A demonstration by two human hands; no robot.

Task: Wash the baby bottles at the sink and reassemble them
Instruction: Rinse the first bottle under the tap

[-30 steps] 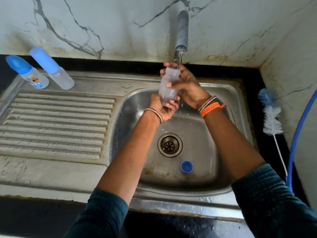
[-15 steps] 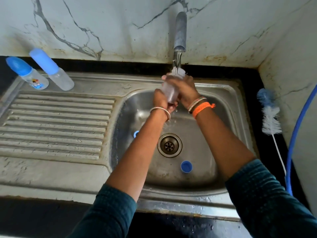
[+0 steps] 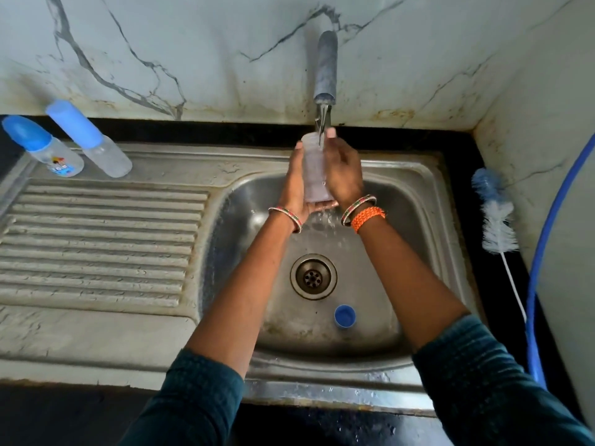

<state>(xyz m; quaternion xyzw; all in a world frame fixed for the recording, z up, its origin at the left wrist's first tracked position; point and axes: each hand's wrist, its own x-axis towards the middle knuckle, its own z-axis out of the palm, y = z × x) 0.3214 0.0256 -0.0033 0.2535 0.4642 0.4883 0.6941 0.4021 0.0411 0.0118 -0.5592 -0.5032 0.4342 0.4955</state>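
Observation:
A clear open baby bottle (image 3: 314, 169) stands upright under the running tap (image 3: 325, 69), with water falling into its mouth and spilling below. My left hand (image 3: 294, 188) holds its left side and base. My right hand (image 3: 343, 170) wraps its right side. A blue bottle cap (image 3: 345, 316) lies in the steel sink (image 3: 415, 220) near the drain (image 3: 313, 277). Two capped bottles, one printed (image 3: 42, 146) and one plain (image 3: 88, 138), lie at the back left of the draining board.
A blue and white bottle brush (image 3: 494, 210) lies on the black counter right of the sink. A blue hose (image 3: 547, 252) curves down the right wall. The ribbed draining board (image 3: 96, 243) fills the left side.
The bottle has been turned upright under the stream and both hands have shifted to hold its sides. A small blue part seen at the basin's left half a second ago is hidden now.

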